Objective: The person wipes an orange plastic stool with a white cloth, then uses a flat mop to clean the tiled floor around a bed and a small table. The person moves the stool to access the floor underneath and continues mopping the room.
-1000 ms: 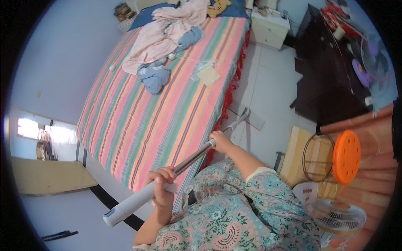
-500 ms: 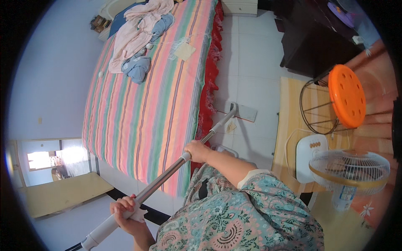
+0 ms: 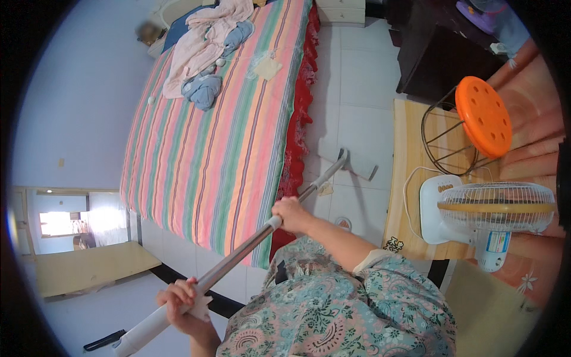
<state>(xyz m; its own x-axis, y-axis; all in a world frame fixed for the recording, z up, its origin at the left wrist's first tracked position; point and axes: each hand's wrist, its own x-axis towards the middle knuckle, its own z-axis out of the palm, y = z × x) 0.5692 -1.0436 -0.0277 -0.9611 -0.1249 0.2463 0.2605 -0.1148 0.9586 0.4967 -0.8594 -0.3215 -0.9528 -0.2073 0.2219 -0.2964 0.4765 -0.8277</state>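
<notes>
A flat mop with a long metal pole (image 3: 241, 249) slants across my body, from the lower left up to the floor beside the bed. My left hand (image 3: 183, 304) is wrapped round the pole near its thick white lower end, and a small crumpled white scrap (image 3: 202, 308) shows under its palm. Further up, my right hand (image 3: 291, 215) grips the pole just past a white collar. The flat grey mop head (image 3: 361, 167) is on the pale tiles, seemingly tilted. A small yellowish piece (image 3: 325, 189) lies on the floor beside the pole.
The bed (image 3: 202, 160) with a striped cover and red skirt stands left of the mop, with crumpled clothes (image 3: 208, 50) on it. At right, a low wooden table (image 3: 404, 137) bears an orange stool (image 3: 485, 116) and a white fan (image 3: 493, 208). A dark cabinet (image 3: 428, 59) stands beyond.
The mop head has slid a little to the right and turned from lying flat to tilted. Both hands keep their grip and have shifted slightly right with the pole.
</notes>
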